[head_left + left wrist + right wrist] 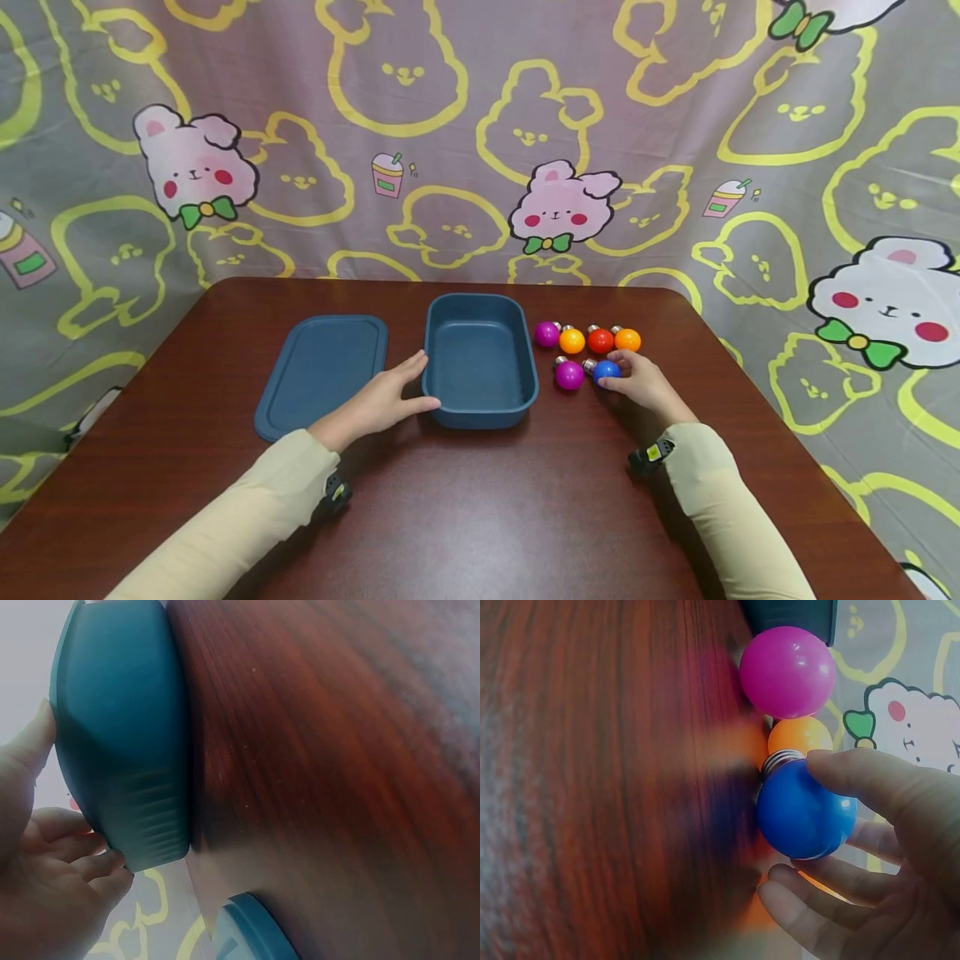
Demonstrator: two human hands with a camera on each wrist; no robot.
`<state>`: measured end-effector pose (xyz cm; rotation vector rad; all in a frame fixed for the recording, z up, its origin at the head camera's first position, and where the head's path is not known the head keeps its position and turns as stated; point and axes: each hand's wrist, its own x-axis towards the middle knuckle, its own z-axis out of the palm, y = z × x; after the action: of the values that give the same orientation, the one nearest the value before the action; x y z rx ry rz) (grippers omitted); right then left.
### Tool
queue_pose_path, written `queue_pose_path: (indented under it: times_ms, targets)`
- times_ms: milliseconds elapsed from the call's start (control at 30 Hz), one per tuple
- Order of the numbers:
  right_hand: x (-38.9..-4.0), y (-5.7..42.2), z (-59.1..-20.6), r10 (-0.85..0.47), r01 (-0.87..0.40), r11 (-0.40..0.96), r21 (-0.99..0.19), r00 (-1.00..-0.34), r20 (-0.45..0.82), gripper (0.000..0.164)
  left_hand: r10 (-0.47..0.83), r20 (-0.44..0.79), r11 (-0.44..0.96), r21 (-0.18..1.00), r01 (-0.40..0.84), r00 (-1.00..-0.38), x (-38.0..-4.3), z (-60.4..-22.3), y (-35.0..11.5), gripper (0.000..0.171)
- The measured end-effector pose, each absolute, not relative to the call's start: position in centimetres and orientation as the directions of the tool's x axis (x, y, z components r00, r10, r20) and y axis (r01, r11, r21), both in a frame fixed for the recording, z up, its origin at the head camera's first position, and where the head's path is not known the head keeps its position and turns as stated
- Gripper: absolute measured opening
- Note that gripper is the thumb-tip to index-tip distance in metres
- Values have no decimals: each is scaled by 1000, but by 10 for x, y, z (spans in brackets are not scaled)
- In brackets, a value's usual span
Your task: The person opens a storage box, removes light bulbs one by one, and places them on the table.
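Observation:
A dark blue rectangular box [480, 418], without its lid, stands mid-table. My left hand [384, 398] touches its left side, thumb near the front corner and the other fingers along the rim, all fairly straight. In the left wrist view the fingertips meet the box's outer wall [124, 712]. On the right, my right hand [647, 388] pinches a blue light bulb [606, 373] between thumb and fingers. The right wrist view has the thumb on the blue bulb [799, 814] near its metal screw base. Left of it lies a purple bulb [569, 376].
Behind the blue bulb, a row holds another purple bulb [547, 335], an orange bulb [572, 341], a red bulb [600, 341] and a second orange bulb [628, 340]. A flat blue lid [322, 367] lies left of the box. A patterned curtain [450, 150] hangs behind the brown table [480, 517].

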<state>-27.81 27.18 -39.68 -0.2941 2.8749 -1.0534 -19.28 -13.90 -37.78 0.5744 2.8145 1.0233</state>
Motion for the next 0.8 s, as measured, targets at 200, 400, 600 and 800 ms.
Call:
queue_pose_path:
  times_ms: [200,400,600,800]
  targets:
    - [-277,273,-397,-199,-157,751,-642,-980,7,50,369,28,713,633,302,-929,-193,-377,-139,80]
    - [-278,274,-398,-206,-170,749,-640,-978,19,50,365,28,716,630,300,-931,-193,-377,-138,80]
    - [-278,275,-397,-207,-172,754,-634,-978,20,50,368,40,712,631,309,-929,-193,-378,-138,80]
    - [-279,275,-398,-200,-158,754,-637,-980,6,50,371,41,711,630,312,-928,-194,-379,-138,80]
